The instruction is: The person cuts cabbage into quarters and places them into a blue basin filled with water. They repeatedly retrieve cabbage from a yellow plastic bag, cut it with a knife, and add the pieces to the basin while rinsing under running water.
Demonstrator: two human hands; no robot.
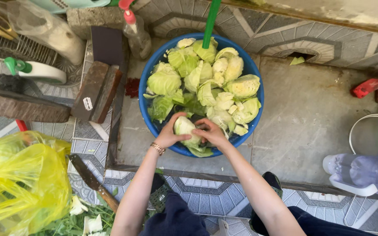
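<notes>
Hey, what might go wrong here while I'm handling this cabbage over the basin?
Both hands, left and right, hold a cabbage piece at the near rim of the blue basin, so it may drop outside. The knife lies bare on the floor by the left knee, a possible cut risk.

A yellow bag (20, 183) is seen at the left edge of the tiled floor (224, 196), with a knife (93, 182) laid just beside it and leaf scraps (86, 217) below. A spray bottle (135, 32) is stood at the top, near wooden blocks (96, 91). A clear jug (364, 174) is laid at the right, below a red tool (370, 85).
</notes>
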